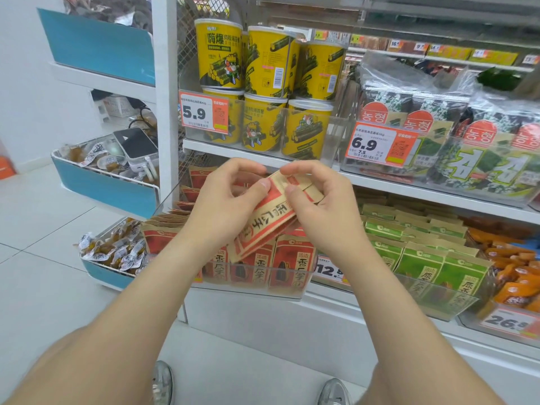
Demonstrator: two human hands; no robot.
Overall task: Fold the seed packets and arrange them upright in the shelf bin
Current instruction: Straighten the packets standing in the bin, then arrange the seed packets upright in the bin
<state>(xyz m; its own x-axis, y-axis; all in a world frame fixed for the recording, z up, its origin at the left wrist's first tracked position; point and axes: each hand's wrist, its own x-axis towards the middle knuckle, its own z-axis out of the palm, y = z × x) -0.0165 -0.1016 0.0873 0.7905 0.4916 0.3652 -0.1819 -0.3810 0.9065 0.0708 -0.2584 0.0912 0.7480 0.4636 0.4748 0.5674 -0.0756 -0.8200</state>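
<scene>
Nearest to me, at the bottom edge, are the toes of my two grey shoes (162, 381) on the white tiled floor (52, 229), with my bare forearms reaching up from either side. Both hands meet in front of the shelving on one brown-and-red seed packet (268, 217). My left hand (225, 200) curls round its left side, thumb pressed flat on the front. My right hand (318, 206) pinches the top end between thumb and bent forefinger, where the paper is creased over. The packet is tilted, its lower end pointing down-left, and it is held just above the clear bin (257, 290) on the low shelf.

In that bin the red packets (292, 264) stand upright in a row, faces forward. To their right stand green packets (420, 267) in a bin of their own. To the left, blue baskets (105, 191) hold small wrapped snacks. On the shelf above, yellow canisters (222, 54) are stacked two high behind a 5.9 price tag (203, 112), with seaweed packs (409, 112) beside them.
</scene>
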